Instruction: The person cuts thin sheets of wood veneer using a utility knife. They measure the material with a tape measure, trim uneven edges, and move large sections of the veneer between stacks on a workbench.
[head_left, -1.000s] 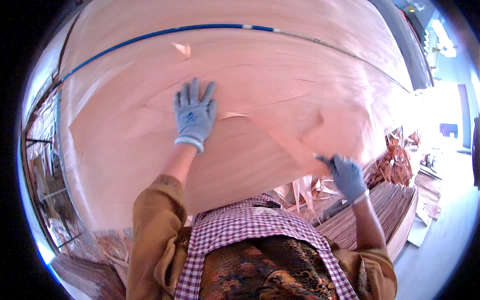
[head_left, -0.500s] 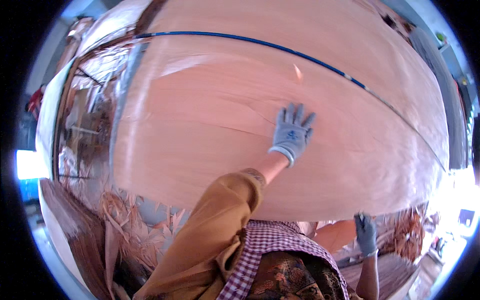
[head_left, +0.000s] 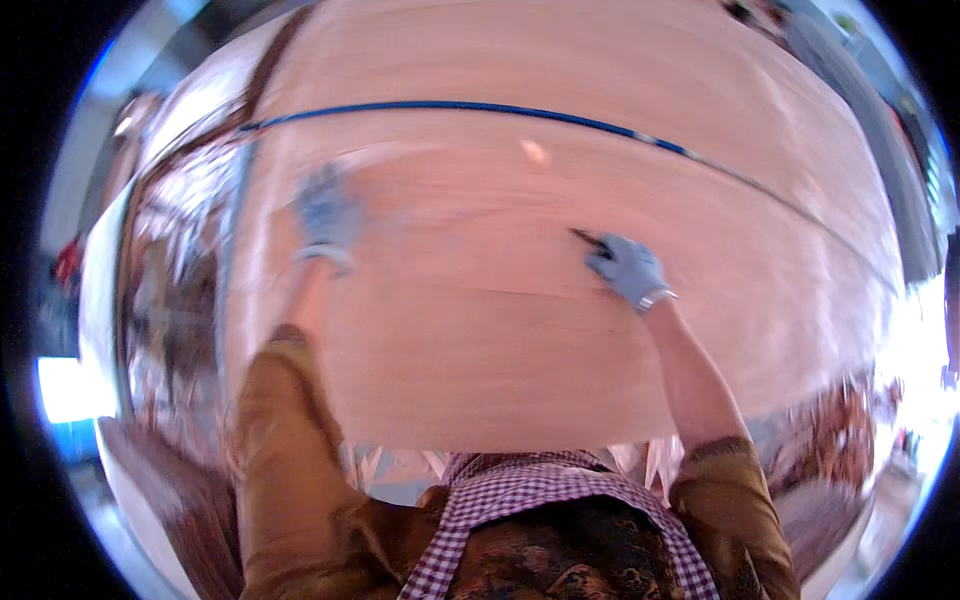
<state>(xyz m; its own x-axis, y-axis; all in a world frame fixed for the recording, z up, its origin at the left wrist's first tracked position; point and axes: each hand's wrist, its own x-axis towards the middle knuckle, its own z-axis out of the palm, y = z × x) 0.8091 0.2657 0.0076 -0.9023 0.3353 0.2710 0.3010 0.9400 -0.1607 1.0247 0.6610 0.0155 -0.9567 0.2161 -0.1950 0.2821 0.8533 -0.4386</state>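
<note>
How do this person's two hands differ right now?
The left hand is open, fingers stretched out, while the right hand is closed around a dark, slim tool.
The left hand is near the left edge of the pale pink sheet; the right hand is farther in.
The left hand looks blurred; the right hand is sharper.
Both wear blue-grey gloves.

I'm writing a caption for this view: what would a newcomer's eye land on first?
The broad pinkish sheet filling the middle, with a thin blue rod running across its far part. Over the sheet, the gloved right hand holds a dark, slim tool right of centre, while the blurred, gloved left hand is toward the left edge.
</note>
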